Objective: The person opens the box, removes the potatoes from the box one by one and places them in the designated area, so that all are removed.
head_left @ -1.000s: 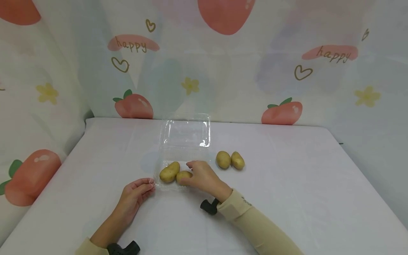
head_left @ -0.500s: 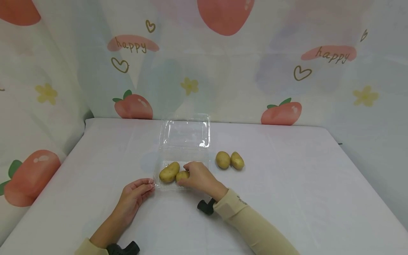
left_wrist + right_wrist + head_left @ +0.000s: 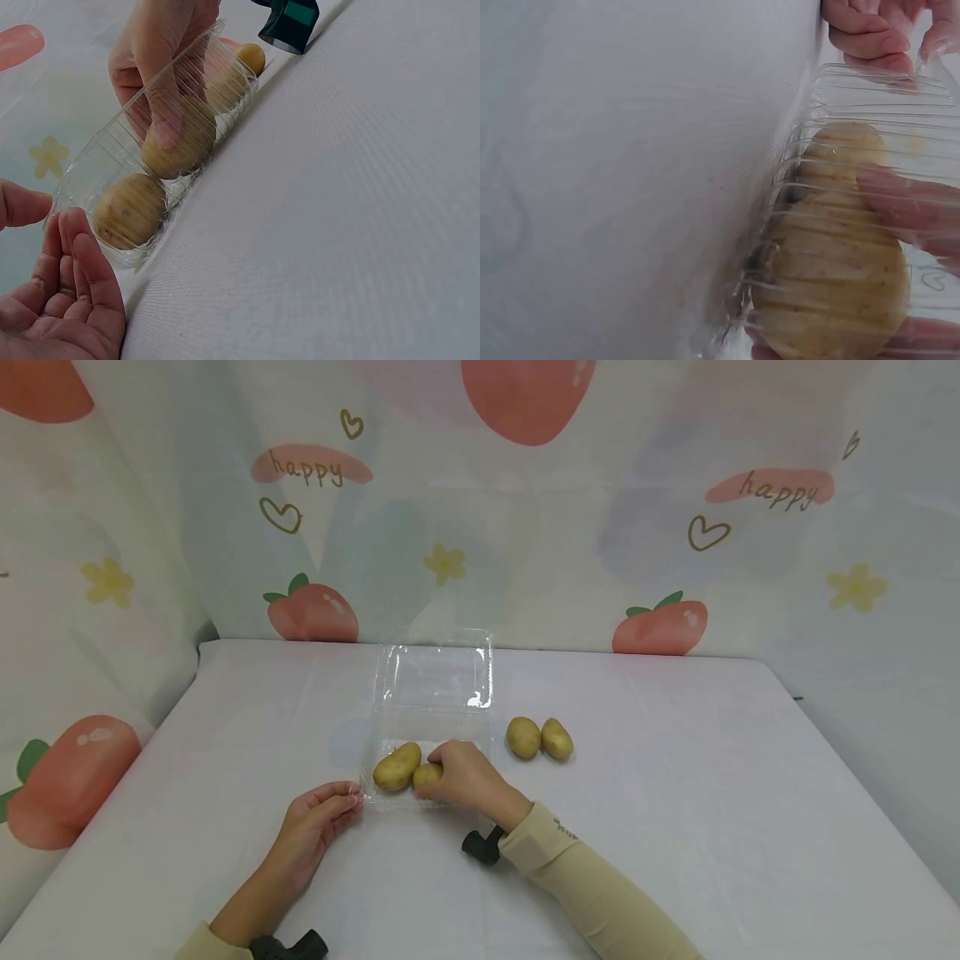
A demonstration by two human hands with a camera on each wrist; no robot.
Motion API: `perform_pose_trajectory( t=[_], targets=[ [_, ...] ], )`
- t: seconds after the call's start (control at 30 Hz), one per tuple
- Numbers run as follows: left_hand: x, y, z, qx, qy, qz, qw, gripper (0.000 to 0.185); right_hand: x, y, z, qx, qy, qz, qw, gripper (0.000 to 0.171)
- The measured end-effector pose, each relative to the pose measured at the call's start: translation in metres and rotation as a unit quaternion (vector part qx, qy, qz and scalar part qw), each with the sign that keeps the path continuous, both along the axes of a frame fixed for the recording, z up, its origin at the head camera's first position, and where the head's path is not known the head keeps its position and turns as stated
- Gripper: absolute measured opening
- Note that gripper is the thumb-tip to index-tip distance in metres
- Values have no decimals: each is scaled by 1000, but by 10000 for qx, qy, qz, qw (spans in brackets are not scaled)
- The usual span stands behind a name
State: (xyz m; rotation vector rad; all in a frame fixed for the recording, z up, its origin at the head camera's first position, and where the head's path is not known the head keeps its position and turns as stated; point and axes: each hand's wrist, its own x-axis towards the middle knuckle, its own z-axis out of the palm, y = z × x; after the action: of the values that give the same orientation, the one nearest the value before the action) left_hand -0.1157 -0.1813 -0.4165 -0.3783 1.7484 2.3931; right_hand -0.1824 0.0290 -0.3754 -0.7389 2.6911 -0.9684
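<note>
The right hand (image 3: 463, 777) is curling its fingers (image 3: 166, 127) around a small yellow-brown potato (image 3: 427, 774), holding it down inside the clear ribbed plastic clamshell tray (image 3: 375, 793), just beside a second potato (image 3: 397, 766) already lying in the tray's left part. The left hand (image 3: 315, 822) is resting on the white-clothed table (image 3: 675, 827), its relaxed, nearly straight fingers touching the tray's near-left corner and gripping nothing, seemingly to keep the light tray from sliding. The tray's transparent lid (image 3: 438, 675) is lying open toward the back. Two more loose potatoes (image 3: 539, 737) are sitting together on the table to the tray's right, apart from it. A strawberry-print curtain (image 3: 675, 527) is hanging behind. Nothing is standing between hands and tray.
</note>
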Motion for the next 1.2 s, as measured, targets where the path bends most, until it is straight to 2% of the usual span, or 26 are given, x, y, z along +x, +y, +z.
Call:
perform_pose_trajectory(
  t=[0.17, 0.43, 0.67, 0.93, 1.2],
  targets=[
    [1, 0, 0, 9, 43, -8, 10000, 10, 1, 1, 0, -99, 32, -48, 9999, 37],
    [2, -1, -2, 51, 83, -16, 10000, 8, 3, 5, 6, -266, 146, -126, 9995, 18],
    [1, -2, -3, 26, 59, -34, 10000, 9, 2, 19, 21, -474, 101, -668, 9966, 41],
    [0, -1, -2, 32, -11, 2, 10000, 8, 2, 39, 34, -636, 69, -1163, 9912, 42],
    [0, -2, -1, 35, 21, -32, 10000, 11, -1, 59, 38, -787, -21, -1320, 9881, 44]
  ],
)
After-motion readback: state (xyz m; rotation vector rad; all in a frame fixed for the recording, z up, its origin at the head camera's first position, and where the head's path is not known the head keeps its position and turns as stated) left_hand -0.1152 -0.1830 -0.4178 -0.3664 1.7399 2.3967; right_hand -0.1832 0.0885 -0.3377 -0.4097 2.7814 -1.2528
